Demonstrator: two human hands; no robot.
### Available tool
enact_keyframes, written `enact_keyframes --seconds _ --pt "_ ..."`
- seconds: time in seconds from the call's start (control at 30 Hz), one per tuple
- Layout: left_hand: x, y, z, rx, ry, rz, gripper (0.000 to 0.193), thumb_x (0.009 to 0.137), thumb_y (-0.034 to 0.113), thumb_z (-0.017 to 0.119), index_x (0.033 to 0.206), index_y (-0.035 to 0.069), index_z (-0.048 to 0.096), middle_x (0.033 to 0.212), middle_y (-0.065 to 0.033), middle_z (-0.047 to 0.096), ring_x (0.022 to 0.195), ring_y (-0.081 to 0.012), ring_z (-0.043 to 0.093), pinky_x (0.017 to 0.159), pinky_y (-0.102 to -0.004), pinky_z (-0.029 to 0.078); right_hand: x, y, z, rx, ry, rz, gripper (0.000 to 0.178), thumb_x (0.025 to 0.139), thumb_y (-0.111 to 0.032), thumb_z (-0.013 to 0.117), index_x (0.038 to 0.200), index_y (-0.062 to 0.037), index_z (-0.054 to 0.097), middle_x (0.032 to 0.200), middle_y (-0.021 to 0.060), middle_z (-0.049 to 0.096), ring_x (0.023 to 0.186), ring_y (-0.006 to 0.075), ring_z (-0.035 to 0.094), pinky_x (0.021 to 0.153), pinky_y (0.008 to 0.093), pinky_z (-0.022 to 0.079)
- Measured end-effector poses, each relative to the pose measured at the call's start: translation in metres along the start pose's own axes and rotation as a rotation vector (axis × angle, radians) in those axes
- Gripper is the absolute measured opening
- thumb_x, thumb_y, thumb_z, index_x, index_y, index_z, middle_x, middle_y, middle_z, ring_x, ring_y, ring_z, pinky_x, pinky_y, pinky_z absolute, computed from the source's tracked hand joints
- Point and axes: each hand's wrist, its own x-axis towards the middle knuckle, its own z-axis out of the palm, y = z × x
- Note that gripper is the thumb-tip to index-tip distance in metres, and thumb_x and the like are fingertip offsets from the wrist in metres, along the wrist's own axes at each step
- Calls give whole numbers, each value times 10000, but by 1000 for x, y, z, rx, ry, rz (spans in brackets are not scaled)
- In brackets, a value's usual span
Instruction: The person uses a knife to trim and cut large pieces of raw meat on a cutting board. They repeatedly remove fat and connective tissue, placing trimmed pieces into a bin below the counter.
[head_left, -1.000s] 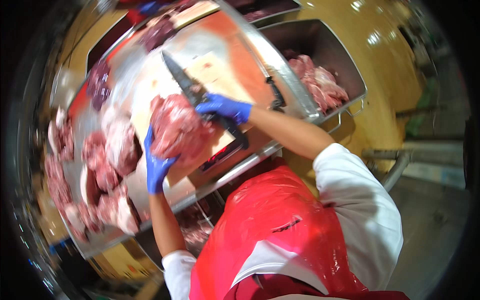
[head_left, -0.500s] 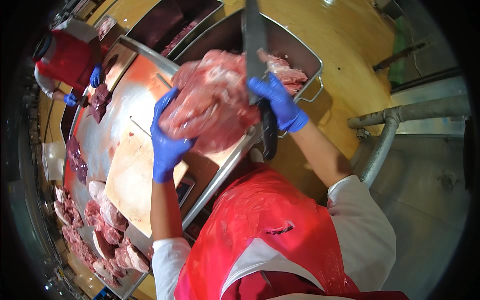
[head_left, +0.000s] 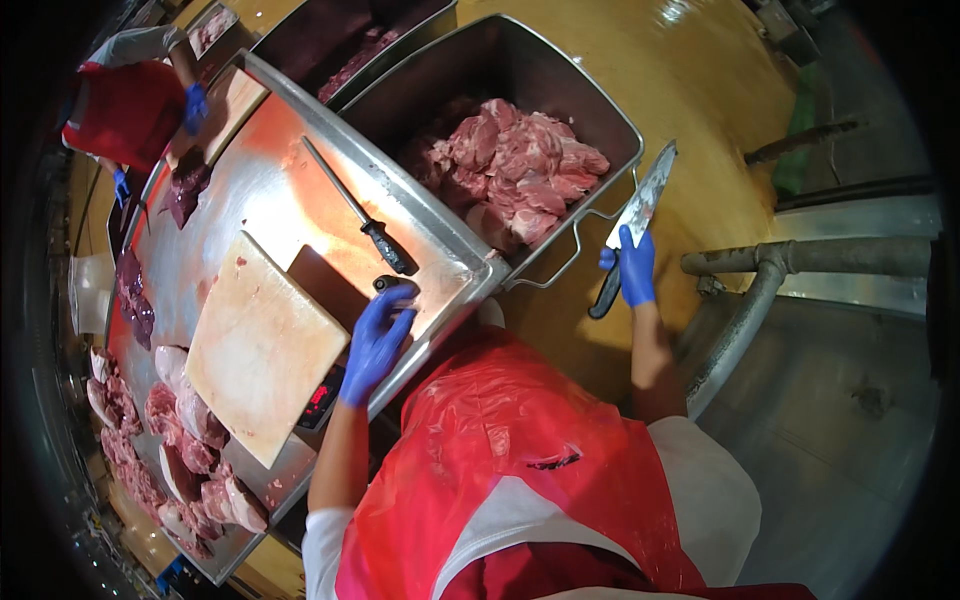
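My right hand (head_left: pixel 636 268), in a blue glove, grips a knife (head_left: pixel 642 200) with a black handle, its blade angled up and away over the floor, right of the deep metal bin (head_left: pixel 632 120). A pile of raw meat cuts (head_left: pixel 520 165) lies in that bin. My left hand (head_left: pixel 376 345), also gloved, holds nothing and hovers at the table's near edge with fingers bent and apart. Just beyond its fingertips is a small black rounded object (head_left: pixel 393 284), partly covered. A sharpening steel (head_left: pixel 386 246) with a black handle rests farther up the table.
Left of my left hand, a pale cutting board (head_left: pixel 265 345) lies on the metal table (head_left: pixel 275 165), beside a scale (head_left: pixel 320 400) with a red display. Several meat pieces (head_left: pixel 190 440) sit at the table's left. A co-worker (head_left: pixel 125 110) stands across. Pipe railing (head_left: pixel 760 260) stands at right.
The large piece of meat has left my hands, and the pile in the bin shows. My right hand has moved right with the knife; my left hand has come down toward the table edge.
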Motion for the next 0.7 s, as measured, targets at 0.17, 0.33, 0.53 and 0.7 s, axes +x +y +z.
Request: enact_keyframes --seconds 0.17,0.33,0.53,0.7 --pt "-128 -33 -67 -257 360 -134 352 968 34 606 1317 23 559 1199 -89 641 1094 -169 611 971 -301 471 -42 -26 97 -34 -382 -104 195 1008 -190 576 1135 -48 533 778 26 581 475 105 516 427 262 450" --pt "-206 -36 -80 -209 646 -73 359 959 29 615 1312 6 562 1180 -79 651 1094 -162 611 970 -306 474 -123 -61 247 -107 -907 -200 232 972 -184 653 1118 -46 537 765 11 576 494 76 508 439 236 440" --pt "-316 -80 -143 -127 933 -156 331 940 104 668 1253 7 618 1119 -63 686 1034 -138 634 893 -294 512 -292 -44 360 -293 -1429 79 215 962 -174 655 1110 -50 562 738 6 568 488 80 509 436 246 433" --pt "-366 -155 -317 269 1085 -56 455 894 228 742 1272 20 599 1231 -108 645 1149 -203 600 969 -362 486 -380 -5 394 -430 -1359 64 181 980 -197 627 1070 -67 540 718 2 534 496 83 503 434 238 438"
